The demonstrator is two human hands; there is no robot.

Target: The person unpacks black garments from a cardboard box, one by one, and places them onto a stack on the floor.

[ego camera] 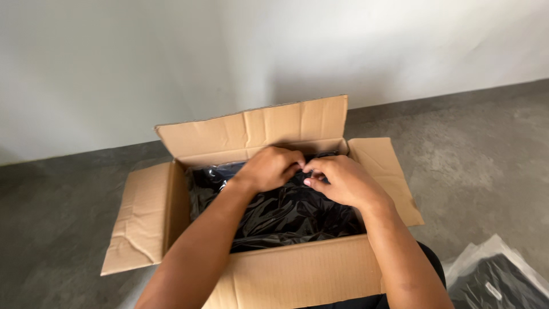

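An open brown cardboard box [251,129] stands on the floor in front of me, its flaps folded outward. Inside lies a shiny black plastic bag [286,214] that fills most of the box. My left hand [269,167] and my right hand [340,180] meet over the far side of the box, fingertips together, both pinching the black plastic near its top. My forearms reach in over the near wall of the box.
The box sits on a grey concrete floor [474,154] close to a pale wall [171,57]. A clear plastic packet holding something dark [497,280] lies on the floor at the lower right.
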